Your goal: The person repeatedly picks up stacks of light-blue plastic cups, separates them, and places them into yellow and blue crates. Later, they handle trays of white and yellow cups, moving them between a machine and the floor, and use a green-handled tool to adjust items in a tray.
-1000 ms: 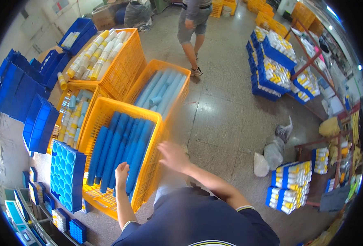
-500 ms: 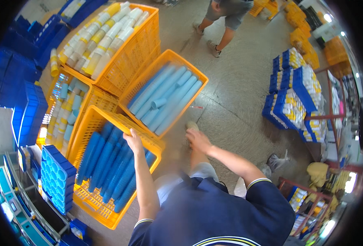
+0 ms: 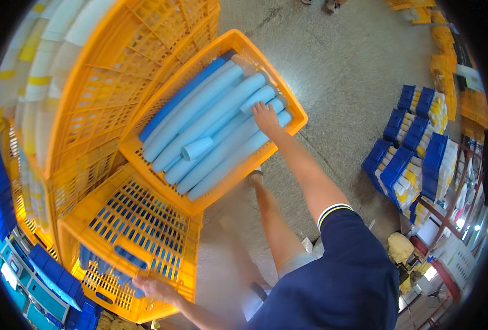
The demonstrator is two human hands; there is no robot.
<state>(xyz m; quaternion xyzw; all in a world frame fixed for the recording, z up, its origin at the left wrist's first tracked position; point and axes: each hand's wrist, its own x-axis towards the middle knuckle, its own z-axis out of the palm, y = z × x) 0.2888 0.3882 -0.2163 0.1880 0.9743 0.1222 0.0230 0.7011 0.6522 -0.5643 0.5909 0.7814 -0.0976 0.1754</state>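
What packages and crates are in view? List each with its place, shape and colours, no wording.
Near crate: centre, orange lattice box of pale blue tubes; right hand on them.
Low crate: bottom left, orange, blue tubes inside; left hand at its rim.
Tall crate: upper left, orange, white and yellow rolls.
Blue trays: right, stacked, white and yellow packs.

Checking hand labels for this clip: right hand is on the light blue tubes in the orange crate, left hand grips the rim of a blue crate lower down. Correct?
Not quite. The head view shows the left hand gripping the rim of an orange crate, not a blue one. The rest holds: the right hand rests on the light blue tubes in the upper orange crate.
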